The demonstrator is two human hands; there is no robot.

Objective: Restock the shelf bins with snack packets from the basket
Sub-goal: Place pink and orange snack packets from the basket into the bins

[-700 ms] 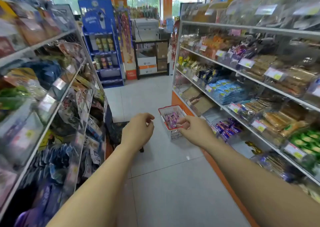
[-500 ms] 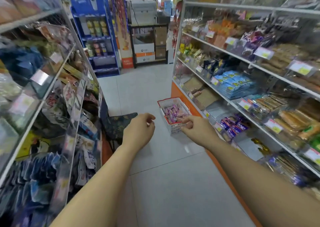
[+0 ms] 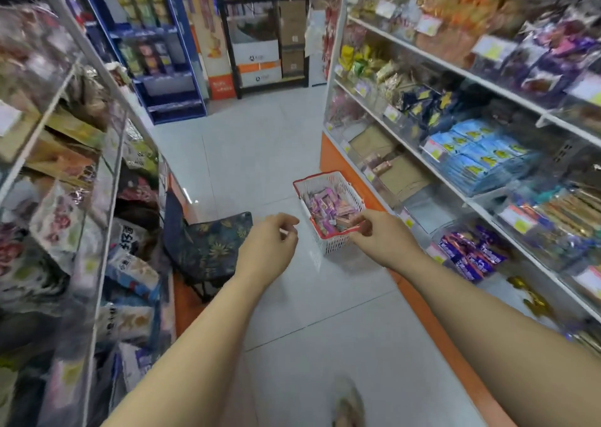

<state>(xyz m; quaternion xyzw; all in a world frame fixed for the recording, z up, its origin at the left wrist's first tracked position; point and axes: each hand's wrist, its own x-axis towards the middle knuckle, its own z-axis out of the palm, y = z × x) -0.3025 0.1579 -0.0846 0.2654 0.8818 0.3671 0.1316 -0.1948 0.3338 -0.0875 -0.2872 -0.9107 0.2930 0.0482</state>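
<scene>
On the pale tiled floor [image 3: 260, 153], at its right edge against the orange base of the right-hand shelf unit [image 3: 328, 156], stands a white plastic mesh basket with a red rim [image 3: 335, 244]. It is heaped with small pink and purple snack packets [image 3: 325, 208].

The right hand [image 3: 383, 238] reaches to the basket's near rim with its fingers curled; I cannot tell whether it pinches the rim, a packet, or nothing at all. The left hand [image 3: 270, 244] hangs over the bare floor just left of the basket, its fingers loosely curled and holding nothing.

Low on the right-hand shelves, near the basket, a clear bin holds dark purple wrapped bars [image 3: 468, 254], and the shelf above it carries stacked light blue packets [image 3: 478, 153].

Across the aisle, against the left shelves, sits a folding chair with dark leaf-patterned fabric [image 3: 211, 244]. A sandalled foot [image 3: 348, 407] shows at the floor's near edge.
</scene>
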